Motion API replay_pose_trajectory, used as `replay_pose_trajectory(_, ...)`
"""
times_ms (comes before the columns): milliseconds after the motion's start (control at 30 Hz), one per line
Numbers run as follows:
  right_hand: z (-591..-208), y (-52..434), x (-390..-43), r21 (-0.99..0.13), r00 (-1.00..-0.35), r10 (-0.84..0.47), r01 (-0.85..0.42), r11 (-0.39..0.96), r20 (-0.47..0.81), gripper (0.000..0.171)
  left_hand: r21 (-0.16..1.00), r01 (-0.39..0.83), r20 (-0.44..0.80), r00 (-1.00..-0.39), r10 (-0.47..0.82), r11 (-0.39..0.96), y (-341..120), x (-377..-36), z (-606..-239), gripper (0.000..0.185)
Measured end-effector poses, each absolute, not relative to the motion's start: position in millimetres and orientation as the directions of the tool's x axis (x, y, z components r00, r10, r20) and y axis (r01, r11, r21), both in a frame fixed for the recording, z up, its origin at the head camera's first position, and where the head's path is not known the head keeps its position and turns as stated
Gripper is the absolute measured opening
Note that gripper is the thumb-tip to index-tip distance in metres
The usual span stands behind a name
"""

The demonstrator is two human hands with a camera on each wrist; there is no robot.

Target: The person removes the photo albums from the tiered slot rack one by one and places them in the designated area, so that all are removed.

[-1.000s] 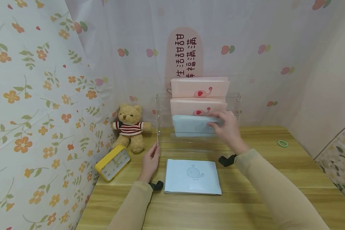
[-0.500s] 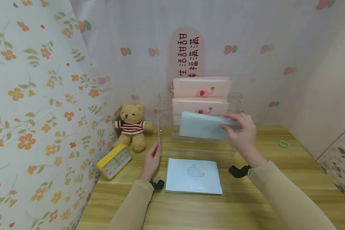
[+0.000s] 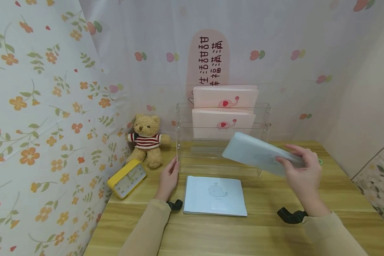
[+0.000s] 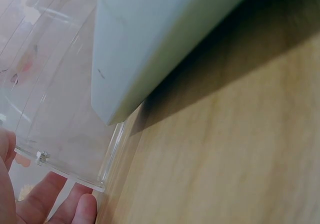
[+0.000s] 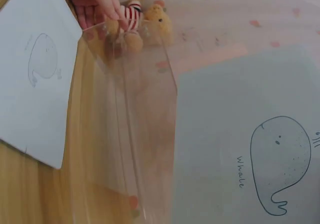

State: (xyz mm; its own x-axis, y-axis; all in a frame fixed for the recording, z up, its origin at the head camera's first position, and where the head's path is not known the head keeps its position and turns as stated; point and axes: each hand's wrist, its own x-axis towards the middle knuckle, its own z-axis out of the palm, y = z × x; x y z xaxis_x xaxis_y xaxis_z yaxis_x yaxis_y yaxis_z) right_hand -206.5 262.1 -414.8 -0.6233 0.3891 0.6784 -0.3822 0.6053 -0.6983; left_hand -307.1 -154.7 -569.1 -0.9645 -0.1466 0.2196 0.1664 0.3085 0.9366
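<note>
My right hand [image 3: 304, 176] pinches a pale blue booklet [image 3: 252, 154] by its right end, thumb in front. The booklet hangs tilted before the right part of a clear tiered rack [image 3: 211, 161]; its whale drawing and the word "Whale" show in the right wrist view. At the rack's left side panel [image 4: 60, 108], my left hand [image 3: 168, 180] grips the lower edge between thumb and fingers. Another blue whale booklet [image 3: 214, 196] lies flat on the table in front of the rack. Two pink elephant booklets [image 3: 225, 96] stand in the rack's upper tiers.
A teddy bear [image 3: 147, 137] in a striped shirt sits left of the rack. The yellow alarm clock [image 3: 127, 179] stands in front of it. A green ring [image 3: 320, 162] peeks out behind my right hand. Patterned cloth [image 3: 147, 71] hangs behind the table.
My right hand has drawn the blue booklet out of the rack's front tier, moving it right and toward me while tilting it. My left hand has stayed at the rack's side.
</note>
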Motion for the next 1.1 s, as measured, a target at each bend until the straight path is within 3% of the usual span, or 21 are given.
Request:
replay_pose_trajectory(400,-439,317,-179,-0.772,-0.5,0.596,-0.307,0.556,0.628,0.046,0.933,0.165,0.222,-0.964,-0.148,0.321,-156,-306,-570,0.044)
replay_pose_trajectory(733,-452,343,-172,-0.902,-0.459,0.779,-0.17,0.396,0.428,0.045,0.922,0.178,0.241,-0.959,-0.15,0.344,-156,-309,-572,0.044)
replay_pose_trajectory(867,-455,349,-175,-0.944,-0.472,0.817,-0.163,0.287,0.331,0.043,0.913,0.185,0.254,-0.956,-0.151,0.364,-156,-309,-574,0.045)
replay_pose_trajectory(1000,-458,355,-183,-0.976,-0.521,0.833,-0.195,0.096,0.186,0.043,0.929,0.171,0.225,-0.965,-0.137,0.327,-156,-308,-572,0.045)
replay_pose_trajectory(1100,-462,360,-192,-0.989,-0.563,0.823,-0.147,-0.011,0.074,0.043,0.936,0.158,0.21,-0.968,-0.138,0.315,-156,-307,-570,0.044)
